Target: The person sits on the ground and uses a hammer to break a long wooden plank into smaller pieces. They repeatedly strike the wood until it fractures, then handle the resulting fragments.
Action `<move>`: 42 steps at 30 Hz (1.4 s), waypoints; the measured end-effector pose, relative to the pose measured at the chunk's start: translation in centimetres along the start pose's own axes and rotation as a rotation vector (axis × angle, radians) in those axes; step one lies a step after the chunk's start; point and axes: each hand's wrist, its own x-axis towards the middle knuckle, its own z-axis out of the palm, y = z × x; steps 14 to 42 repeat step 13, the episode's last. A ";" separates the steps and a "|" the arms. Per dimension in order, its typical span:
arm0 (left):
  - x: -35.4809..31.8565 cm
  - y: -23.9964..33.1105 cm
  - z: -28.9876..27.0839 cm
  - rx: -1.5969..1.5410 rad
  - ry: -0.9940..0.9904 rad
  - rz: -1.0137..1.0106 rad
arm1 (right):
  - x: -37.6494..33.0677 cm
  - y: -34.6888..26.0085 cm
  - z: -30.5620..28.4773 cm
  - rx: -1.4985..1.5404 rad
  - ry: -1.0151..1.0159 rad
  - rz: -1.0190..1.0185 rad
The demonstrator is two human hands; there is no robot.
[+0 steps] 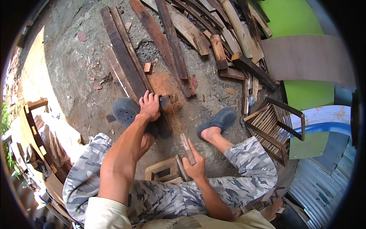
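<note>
My right hand is wrapped round the worn wooden handle of a handsaw. A thin blade, seen nearly edge-on, runs from the handle toward the dark wood. My left hand presses down with its fingers spread on the near end of a long dark plank. Beside those fingers a short dark piece of wood juts out to the right. Orange-brown sawdust covers the ground around it. My left clog is against the planks, partly behind my left forearm.
Several loose boards are heaped at the far right. A slatted wooden frame stands right of my right clog. A small wooden stool sits between my legs. Green panels and corrugated sheets line the right side.
</note>
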 end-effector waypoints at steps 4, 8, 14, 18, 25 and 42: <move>0.2 -0.2 0.1 0.019 0.008 -0.014 | 0.3 -0.4 0.4 0.036 0.014 0.005; 0.3 -0.6 0.8 0.014 0.080 0.000 | 1.3 -4.3 -1.9 0.055 -0.004 0.087; 0.2 0.5 0.0 0.029 0.045 -0.058 | -2.4 -4.5 -5.1 0.040 0.109 -0.236; 0.2 0.5 0.0 0.029 0.045 -0.058 | -2.4 -4.5 -5.1 0.040 0.109 -0.236; 0.2 0.5 0.0 0.029 0.045 -0.058 | -2.4 -4.5 -5.1 0.040 0.109 -0.236; 0.2 0.5 0.0 0.029 0.045 -0.058 | -2.4 -4.5 -5.1 0.040 0.109 -0.236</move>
